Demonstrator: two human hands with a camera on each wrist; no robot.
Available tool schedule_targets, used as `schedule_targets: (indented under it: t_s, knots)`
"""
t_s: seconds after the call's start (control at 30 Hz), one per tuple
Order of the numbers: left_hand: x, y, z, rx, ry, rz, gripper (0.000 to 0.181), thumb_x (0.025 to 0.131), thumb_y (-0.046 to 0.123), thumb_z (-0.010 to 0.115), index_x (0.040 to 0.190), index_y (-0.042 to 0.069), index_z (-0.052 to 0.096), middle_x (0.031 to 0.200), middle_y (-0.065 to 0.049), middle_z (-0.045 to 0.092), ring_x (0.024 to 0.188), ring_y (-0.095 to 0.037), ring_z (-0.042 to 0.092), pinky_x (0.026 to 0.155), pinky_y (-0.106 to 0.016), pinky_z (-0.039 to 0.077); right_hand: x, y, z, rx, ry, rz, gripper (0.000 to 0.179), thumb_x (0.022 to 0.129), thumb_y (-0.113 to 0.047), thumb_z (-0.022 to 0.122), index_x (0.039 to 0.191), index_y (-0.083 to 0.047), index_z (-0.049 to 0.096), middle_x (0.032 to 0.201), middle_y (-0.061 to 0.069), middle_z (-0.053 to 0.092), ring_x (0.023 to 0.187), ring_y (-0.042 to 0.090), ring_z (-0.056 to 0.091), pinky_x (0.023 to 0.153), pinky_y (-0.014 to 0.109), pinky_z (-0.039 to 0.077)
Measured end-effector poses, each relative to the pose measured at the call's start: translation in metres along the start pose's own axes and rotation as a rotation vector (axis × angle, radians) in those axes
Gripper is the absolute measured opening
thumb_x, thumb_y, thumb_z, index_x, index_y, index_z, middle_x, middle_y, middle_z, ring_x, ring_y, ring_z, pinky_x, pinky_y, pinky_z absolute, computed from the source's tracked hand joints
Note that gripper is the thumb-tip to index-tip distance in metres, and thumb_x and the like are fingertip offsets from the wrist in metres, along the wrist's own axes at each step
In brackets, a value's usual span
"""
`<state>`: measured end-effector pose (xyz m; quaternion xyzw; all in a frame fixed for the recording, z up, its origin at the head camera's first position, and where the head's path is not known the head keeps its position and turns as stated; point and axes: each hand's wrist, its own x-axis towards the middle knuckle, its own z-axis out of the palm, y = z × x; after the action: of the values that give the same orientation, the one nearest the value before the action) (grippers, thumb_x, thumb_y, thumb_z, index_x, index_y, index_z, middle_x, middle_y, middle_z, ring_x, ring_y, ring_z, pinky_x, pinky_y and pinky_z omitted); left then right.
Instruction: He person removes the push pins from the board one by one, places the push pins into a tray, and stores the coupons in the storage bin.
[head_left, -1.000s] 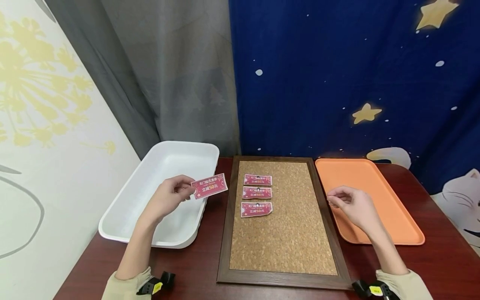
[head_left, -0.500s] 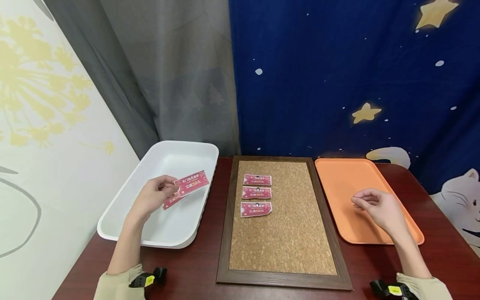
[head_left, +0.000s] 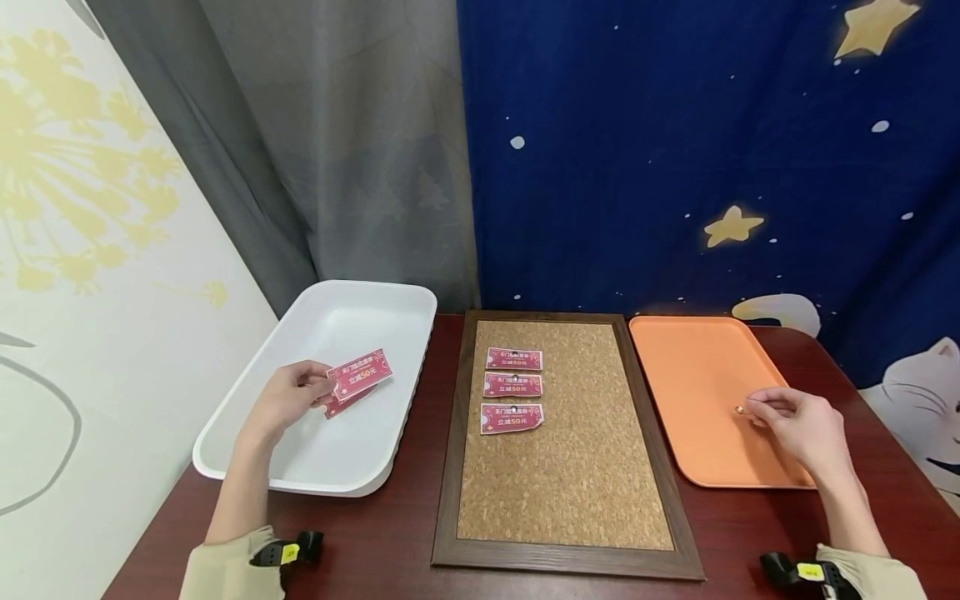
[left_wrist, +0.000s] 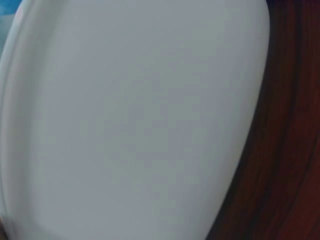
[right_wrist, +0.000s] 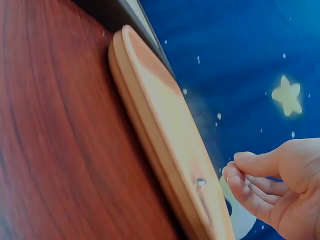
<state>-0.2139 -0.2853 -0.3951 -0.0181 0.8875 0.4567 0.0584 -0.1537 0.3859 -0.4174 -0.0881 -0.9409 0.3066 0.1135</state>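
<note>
My left hand (head_left: 288, 396) pinches a pink printed coupon (head_left: 362, 373) by its left end, over the white bin (head_left: 213, 450). A second pink coupon (head_left: 347, 407), partly covered by the held one, shows beneath it. In the left wrist view only the bin (left_wrist: 150, 115) and tabletop show clearly. Above the orange tray (head_left: 697, 358) is my right hand (head_left: 806, 429), fingers loosely bent. A small shiny pin-like piece (head_left: 740, 409) shows by its fingertips; in the right wrist view this piece (right_wrist: 201, 183) lies on the tray, apart from the fingers.
Between bin and tray lies a cork board (head_left: 570, 483) with a dark wooden frame. Three pink coupons are fixed along its upper left, including the lowest coupon (head_left: 510, 421), each with a small dark pin. Curtains hang behind the dark red table (head_left: 360, 542).
My left hand has moved left, carrying the coupon over the bin. The right hand has moved right across the tray. The second coupon and the small shiny piece have come into view.
</note>
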Motion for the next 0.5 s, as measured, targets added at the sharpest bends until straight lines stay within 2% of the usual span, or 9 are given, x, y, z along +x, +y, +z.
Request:
schedule_targets:
  t_s: [0.03,0.1,0.2,0.27,0.4,0.5]
  knots:
    - [0.0,-0.002,-0.001,0.003,-0.003,-0.007,0.032,0.1,0.011,0.06,0.123,-0.012,0.058,0.098,-0.016,0.065,0.083,-0.022,0.06,0.073,-0.028,0.053,0.0,0.003,0.0,-0.004,-0.006,0.016,0.028,0.099,-0.021,0.067,0.102,0.006,0.071,0.08,0.014,0.074,0.062,-0.011,0.056,0.09,0.058,0.038]
    - [0.0,-0.006,-0.003,0.005,-0.012,-0.017,0.032,0.1,0.01,0.06,0.122,-0.013,0.057,0.097,-0.016,0.066,0.083,-0.023,0.06,0.072,-0.029,0.053,0.001,0.008,0.001,-0.02,-0.015,0.038,0.028,0.1,-0.02,0.065,0.102,0.008,0.07,0.079,0.014,0.074,0.062,-0.007,0.059,0.089,0.048,0.044]
    - [0.001,-0.012,-0.005,0.022,-0.023,-0.023,0.031,0.1,0.01,0.059,0.121,-0.013,0.057,0.097,-0.015,0.065,0.083,-0.023,0.06,0.071,-0.031,0.051,0.0,0.014,0.002,-0.051,-0.023,0.044,0.027,0.099,-0.019,0.066,0.102,0.007,0.07,0.077,0.01,0.073,0.061,0.001,0.062,0.071,0.025,0.047]
    - [0.001,-0.015,-0.007,0.034,-0.025,-0.021,0.031,0.1,0.01,0.059,0.12,-0.014,0.057,0.096,-0.015,0.065,0.082,-0.023,0.059,0.07,-0.032,0.05,0.0,0.017,0.002,-0.068,-0.026,0.039,0.026,0.099,-0.02,0.067,0.101,0.006,0.071,0.077,0.009,0.073,0.06,0.004,0.062,0.061,0.018,0.041]
    - [0.002,-0.019,-0.008,0.058,-0.027,-0.032,0.029,0.099,0.008,0.059,0.117,-0.014,0.058,0.092,-0.013,0.064,0.079,-0.021,0.058,0.067,-0.029,0.047,0.0,0.022,0.001,-0.093,-0.034,0.048,0.029,0.098,-0.024,0.067,0.101,0.005,0.072,0.077,0.009,0.073,0.061,0.006,0.06,0.067,0.028,0.039]
    - [0.003,-0.021,-0.008,0.07,-0.029,-0.047,0.027,0.097,0.007,0.061,0.114,-0.014,0.059,0.088,-0.012,0.065,0.077,-0.02,0.058,0.065,-0.027,0.046,0.001,0.025,0.002,-0.111,-0.034,0.059,0.03,0.098,-0.026,0.068,0.1,0.004,0.072,0.079,0.011,0.073,0.069,0.015,0.061,0.072,0.036,0.037]
